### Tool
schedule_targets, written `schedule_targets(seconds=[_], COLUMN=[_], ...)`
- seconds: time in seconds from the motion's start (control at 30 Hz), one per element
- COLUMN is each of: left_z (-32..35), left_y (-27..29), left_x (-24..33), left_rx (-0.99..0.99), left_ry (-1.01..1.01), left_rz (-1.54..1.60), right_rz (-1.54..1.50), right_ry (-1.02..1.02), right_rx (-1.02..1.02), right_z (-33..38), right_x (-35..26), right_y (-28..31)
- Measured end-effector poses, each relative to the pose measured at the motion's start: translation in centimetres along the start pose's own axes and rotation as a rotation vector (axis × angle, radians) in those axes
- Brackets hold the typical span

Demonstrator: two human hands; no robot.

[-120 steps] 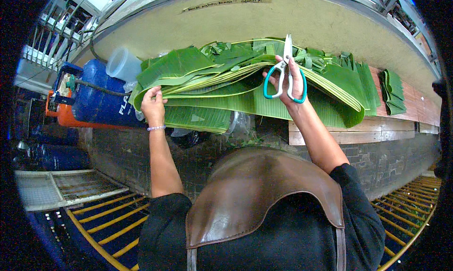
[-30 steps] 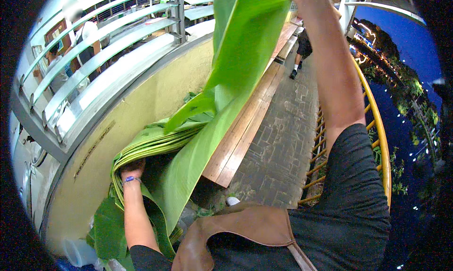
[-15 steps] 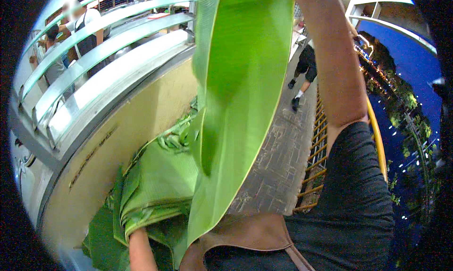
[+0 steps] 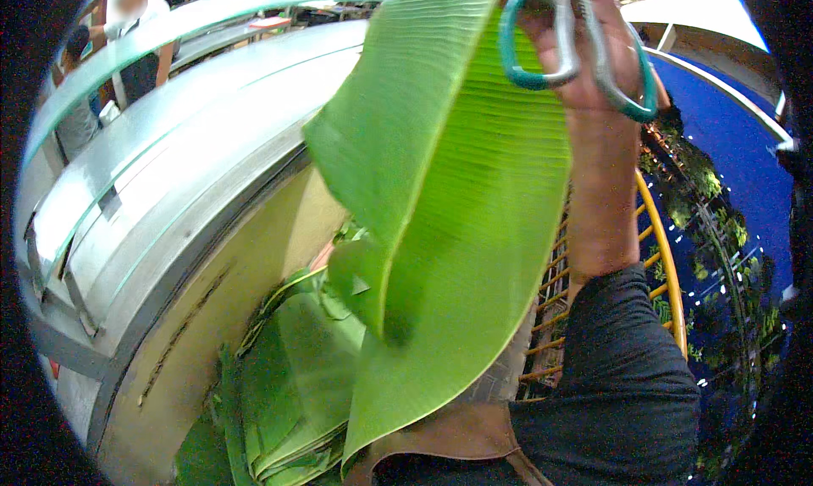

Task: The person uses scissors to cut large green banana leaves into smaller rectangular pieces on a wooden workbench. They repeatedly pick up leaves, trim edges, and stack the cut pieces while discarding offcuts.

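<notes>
A large green banana leaf (image 4: 474,257) hangs upright in front of me, its tip low near my apron. My right hand (image 4: 610,58) is raised at the top and closed, with scissors with teal handles (image 4: 529,81) lying across it; the leaf's upper end meets its fingers. Behind the hanging leaf, a stack of folded banana leaves (image 4: 296,376) rests at lower left. A small patch of skin, likely my left hand (image 4: 323,256), shows at the stack's far end; the leaf hides its fingers.
A cream wall with a grey ledge (image 4: 254,139) and glass slats (image 4: 195,24) runs along my left. People (image 4: 135,54) stand beyond it. On my right is a yellow railing (image 4: 665,257), with dark water (image 4: 720,317) below.
The leaf has swung and its top now folds over to the left. My right hand has come lower into view, showing the scissors. My left forearm has gone from the lower edge.
</notes>
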State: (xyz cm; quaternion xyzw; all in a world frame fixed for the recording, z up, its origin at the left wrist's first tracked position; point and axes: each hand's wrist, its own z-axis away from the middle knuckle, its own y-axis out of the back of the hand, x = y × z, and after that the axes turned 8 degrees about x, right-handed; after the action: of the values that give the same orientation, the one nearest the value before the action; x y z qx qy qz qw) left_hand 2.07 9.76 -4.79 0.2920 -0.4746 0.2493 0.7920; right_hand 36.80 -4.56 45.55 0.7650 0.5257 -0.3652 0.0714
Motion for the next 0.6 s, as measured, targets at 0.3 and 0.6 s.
schedule_targets(seconds=[0.3,0.6], left_z=[2.4,3.8], left_y=[3.3,4.5], left_x=[-5.1,-7.3], left_rx=[-0.12,-0.18], left_ry=[0.049,0.077], left_rz=[0.085,0.14], right_rz=[0.061,0.233], right_ry=[-0.188,-0.116], right_rx=[0.045,0.049], right_z=[-0.3,-0.4], right_x=[2.3,5.2], right_y=[2.9,-1.5])
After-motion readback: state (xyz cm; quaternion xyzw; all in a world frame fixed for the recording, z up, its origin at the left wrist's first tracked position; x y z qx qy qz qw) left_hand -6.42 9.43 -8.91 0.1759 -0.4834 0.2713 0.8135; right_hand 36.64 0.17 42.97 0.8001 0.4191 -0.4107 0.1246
